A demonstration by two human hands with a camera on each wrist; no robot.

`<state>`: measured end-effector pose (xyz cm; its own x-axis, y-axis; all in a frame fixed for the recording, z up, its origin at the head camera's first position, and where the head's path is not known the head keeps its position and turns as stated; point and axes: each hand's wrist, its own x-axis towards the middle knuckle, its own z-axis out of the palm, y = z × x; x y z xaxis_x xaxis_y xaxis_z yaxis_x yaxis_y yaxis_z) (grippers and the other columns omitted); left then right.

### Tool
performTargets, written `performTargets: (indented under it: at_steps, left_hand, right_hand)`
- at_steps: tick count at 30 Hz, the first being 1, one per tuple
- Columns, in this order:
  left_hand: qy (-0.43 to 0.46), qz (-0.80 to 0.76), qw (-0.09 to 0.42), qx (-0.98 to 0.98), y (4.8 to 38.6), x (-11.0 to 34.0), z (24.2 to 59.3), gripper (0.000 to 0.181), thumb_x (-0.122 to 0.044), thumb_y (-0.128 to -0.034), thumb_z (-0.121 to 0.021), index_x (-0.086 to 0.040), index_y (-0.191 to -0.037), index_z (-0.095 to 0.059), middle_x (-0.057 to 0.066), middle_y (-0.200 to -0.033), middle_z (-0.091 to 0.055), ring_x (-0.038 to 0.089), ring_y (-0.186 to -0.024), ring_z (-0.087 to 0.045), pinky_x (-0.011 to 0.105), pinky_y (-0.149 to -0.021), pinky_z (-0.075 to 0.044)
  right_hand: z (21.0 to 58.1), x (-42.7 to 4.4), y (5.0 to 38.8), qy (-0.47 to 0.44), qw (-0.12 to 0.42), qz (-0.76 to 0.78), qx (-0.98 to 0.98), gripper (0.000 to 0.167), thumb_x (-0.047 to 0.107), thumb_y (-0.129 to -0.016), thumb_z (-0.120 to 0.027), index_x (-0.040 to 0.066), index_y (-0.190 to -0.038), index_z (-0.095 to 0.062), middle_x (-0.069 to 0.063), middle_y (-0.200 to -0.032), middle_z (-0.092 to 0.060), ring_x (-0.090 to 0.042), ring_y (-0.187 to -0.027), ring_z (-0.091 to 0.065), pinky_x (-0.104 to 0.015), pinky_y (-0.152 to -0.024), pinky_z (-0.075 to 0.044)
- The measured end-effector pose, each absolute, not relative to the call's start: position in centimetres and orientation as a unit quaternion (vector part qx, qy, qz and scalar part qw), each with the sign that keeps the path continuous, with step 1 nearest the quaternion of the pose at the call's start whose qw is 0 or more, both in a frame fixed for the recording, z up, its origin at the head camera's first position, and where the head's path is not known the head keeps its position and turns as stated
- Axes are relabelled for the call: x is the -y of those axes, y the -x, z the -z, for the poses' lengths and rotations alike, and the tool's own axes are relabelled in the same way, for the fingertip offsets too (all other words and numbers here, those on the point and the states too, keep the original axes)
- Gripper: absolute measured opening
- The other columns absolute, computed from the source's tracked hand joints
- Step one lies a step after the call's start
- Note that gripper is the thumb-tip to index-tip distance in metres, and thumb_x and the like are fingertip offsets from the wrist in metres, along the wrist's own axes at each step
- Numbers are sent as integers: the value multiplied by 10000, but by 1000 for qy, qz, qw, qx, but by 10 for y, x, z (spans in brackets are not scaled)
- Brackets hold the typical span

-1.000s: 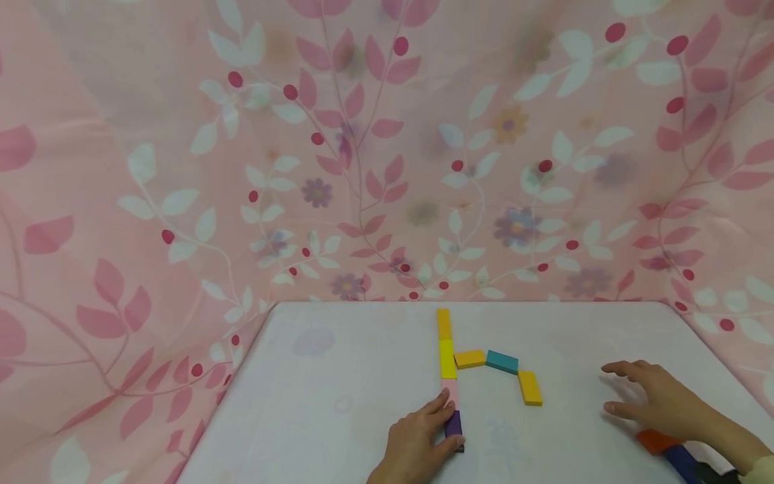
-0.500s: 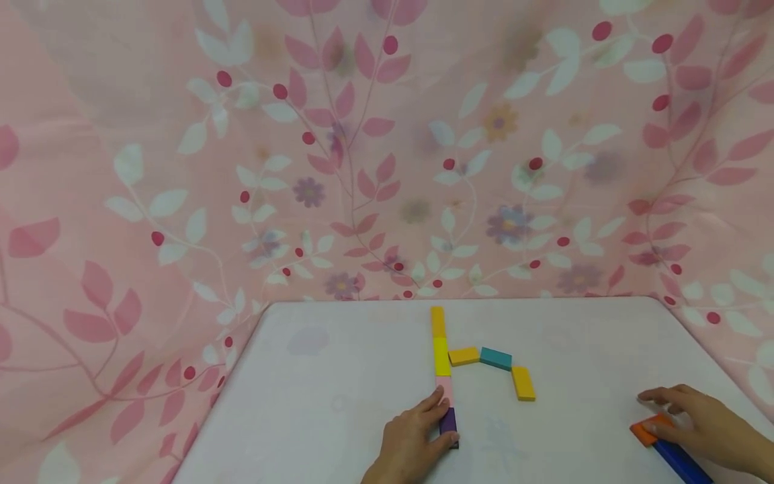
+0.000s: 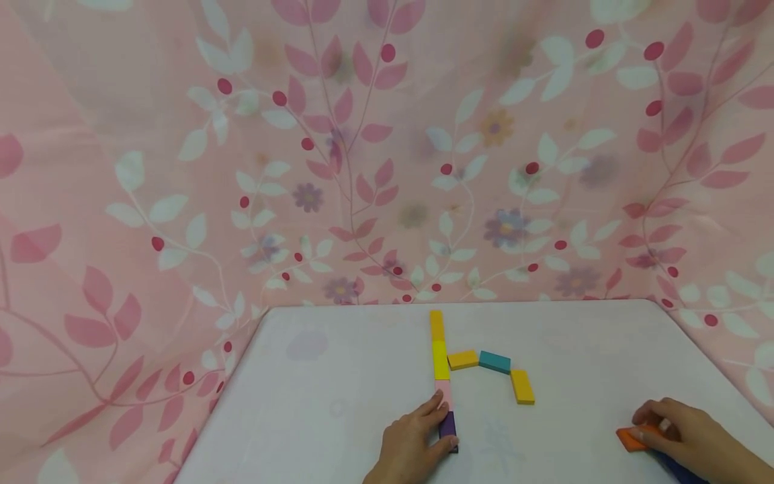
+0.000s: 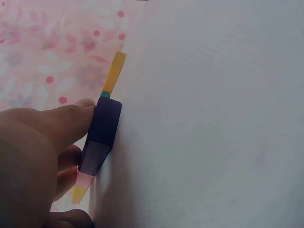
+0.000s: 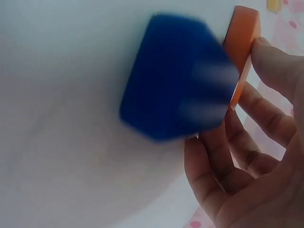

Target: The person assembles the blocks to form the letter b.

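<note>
In the head view my left hand (image 3: 411, 440) lies at the lower end of a column of blocks. Its thumb and fingers hold the purple block (image 4: 107, 121), and a fingertip reaches the pink block (image 3: 443, 390) above. At the right, my right hand (image 3: 686, 430) pinches an orange block (image 5: 242, 35) between thumb and fingers. A blue block (image 5: 175, 78) lies right by it, partly hidden under the hand in the head view. Further up the column are a bright yellow block (image 3: 441, 361) and an orange-yellow block (image 3: 437, 325).
From the column a short chain runs right: a yellow-orange block (image 3: 463, 359), a teal block (image 3: 494, 362) and a yellow block (image 3: 523, 387) slanting downward. All lie flat on the white table (image 3: 338, 376). A pink floral cloth (image 3: 363, 168) hangs behind the table's far edge.
My right hand has come down from above the blocks and now pinches the orange block, which has shifted slightly left and turned. The left hand stays on the purple block.
</note>
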<state>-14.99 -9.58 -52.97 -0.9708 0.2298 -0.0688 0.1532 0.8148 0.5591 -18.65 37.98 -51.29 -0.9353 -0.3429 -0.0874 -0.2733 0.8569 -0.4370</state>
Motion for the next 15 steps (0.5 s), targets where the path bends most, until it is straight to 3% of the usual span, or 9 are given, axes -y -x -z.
performTargets:
  at_steps: [5,8,15]
  left_hand:
    - [-98,-289,69,-950,150,96,529,614,-581,-915,-772,-312,-1454,-648,-204,-1584,-519,184,-1379,-630,543,-964,-592]
    - [-94,-292,73,-949,150,95,528,616,-583,-913,-773,-314,-1454,-648,-207,-1583,-519,183,-1380,-630,550,-971,-590]
    - [-93,-290,73,-950,150,95,527,623,-583,-911,-774,-307,-1454,-648,-202,-1582,-521,178,-1380,-629,547,-978,-589]
  right_hand:
    - [516,-373,183,207,47,214,-953,75,283,-1026,-717,218,-1000,-692,198,-924,-608,113,-747,-513,-208,-622,-514]
    - [518,-369,181,237,29,220,-946,44,237,-1027,-715,199,-1010,-701,181,-934,-598,112,-746,-505,-208,-614,-512]
    - [514,-354,177,185,113,242,-946,277,355,-1007,-734,131,-1167,-704,27,-1002,-581,52,-702,-444,-199,-629,-481]
